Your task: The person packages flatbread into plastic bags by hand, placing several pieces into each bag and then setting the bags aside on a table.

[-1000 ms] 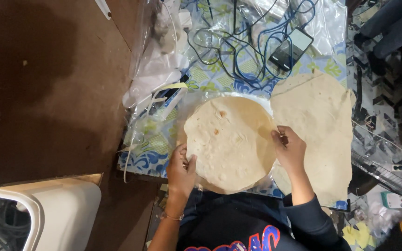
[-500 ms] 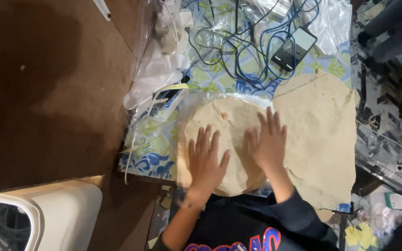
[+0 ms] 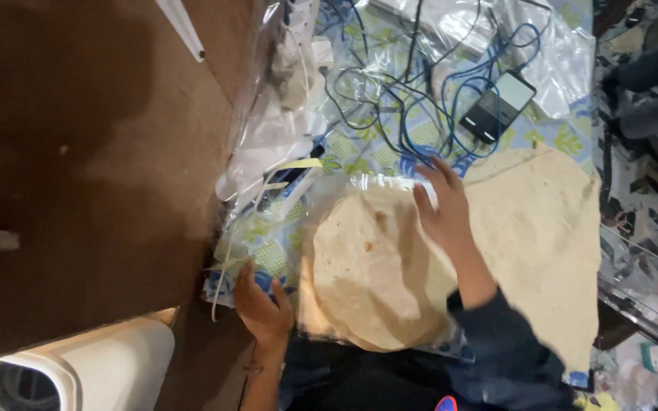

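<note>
Since the earlier frame, our left hand (image 3: pixel 262 310) has left the round flatbread (image 3: pixel 371 266), now gripping the tablecloth edge (image 3: pixel 226 281) beside it; our right hand (image 3: pixel 443 209) rests open-palmed on the flatbread.

My right hand (image 3: pixel 442 207) is smeared with motion blur, so I can't make out the fingers properly. It covers part of the round pale flatbread (image 3: pixel 371 266), and my dark blue sleeve (image 3: pixel 504 350) runs off the bottom edge.
</note>
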